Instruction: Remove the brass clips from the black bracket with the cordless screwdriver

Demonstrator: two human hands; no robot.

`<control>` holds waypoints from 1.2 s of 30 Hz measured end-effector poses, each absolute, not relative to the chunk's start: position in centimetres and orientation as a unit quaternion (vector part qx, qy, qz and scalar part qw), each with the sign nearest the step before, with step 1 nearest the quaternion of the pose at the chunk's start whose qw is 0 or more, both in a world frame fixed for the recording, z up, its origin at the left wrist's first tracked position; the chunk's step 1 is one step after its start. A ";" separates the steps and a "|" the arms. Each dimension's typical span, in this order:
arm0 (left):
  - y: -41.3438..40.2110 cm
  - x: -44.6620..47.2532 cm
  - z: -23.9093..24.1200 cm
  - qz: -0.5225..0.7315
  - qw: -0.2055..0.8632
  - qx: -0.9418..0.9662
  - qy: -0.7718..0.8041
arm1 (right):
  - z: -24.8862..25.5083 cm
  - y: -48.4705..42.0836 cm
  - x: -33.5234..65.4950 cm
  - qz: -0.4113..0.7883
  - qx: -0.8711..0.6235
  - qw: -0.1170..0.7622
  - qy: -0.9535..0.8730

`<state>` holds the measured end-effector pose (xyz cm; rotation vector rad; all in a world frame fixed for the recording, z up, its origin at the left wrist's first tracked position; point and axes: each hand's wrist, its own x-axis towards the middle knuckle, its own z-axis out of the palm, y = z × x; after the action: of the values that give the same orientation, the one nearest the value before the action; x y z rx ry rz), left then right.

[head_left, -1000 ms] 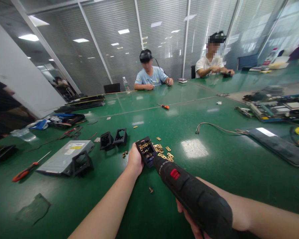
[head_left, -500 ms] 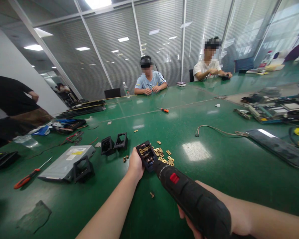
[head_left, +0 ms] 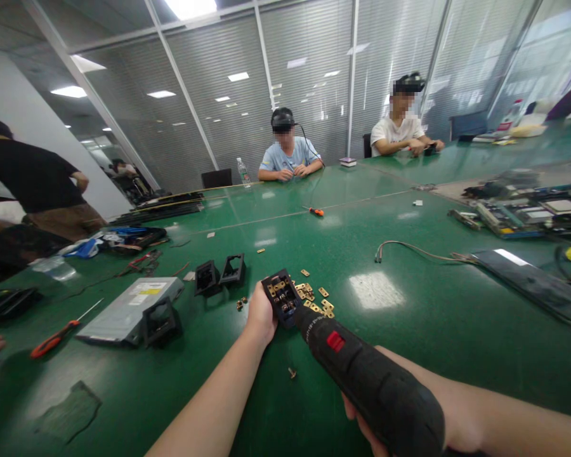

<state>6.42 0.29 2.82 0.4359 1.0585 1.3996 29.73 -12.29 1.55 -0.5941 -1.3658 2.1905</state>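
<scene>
My left hand (head_left: 261, 315) is closed around a small black plastic block (head_left: 280, 296) with brass terminals inside, tilted up off the green table (head_left: 409, 330). My right hand (head_left: 368, 430) grips a black electric screwdriver (head_left: 366, 377) with a red switch; its tip sits in the block. Most of that hand is hidden behind the tool. Several small brass plates (head_left: 316, 299) lie just right of the block. A loose screw (head_left: 291, 372) lies under the tool.
Two black brackets (head_left: 219, 274) and a grey drive with another bracket (head_left: 133, 308) lie to the left, with a red screwdriver (head_left: 57, 335). Circuit boards (head_left: 518, 212) and a dark panel (head_left: 533, 279) lie right. Two people sit opposite; another stands at left.
The view has shifted slightly. The person in black at left has come further into view. My hands, the block and the tool have kept their places.
</scene>
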 end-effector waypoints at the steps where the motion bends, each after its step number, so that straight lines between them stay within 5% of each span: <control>1: 0.3 6.4 2.9 0.606 0.620 0.192 0.460 | 1.6 -12.3 29.8 0.803 -0.214 0.236 -0.503; 36: 0.2 6.7 3.3 0.588 0.615 0.197 0.487 | 1.7 -12.4 30.0 0.808 -0.209 0.242 -0.495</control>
<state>6.69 0.18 3.27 0.4544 1.1210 1.3551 30.00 -12.41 1.72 -0.5716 -1.3523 2.2100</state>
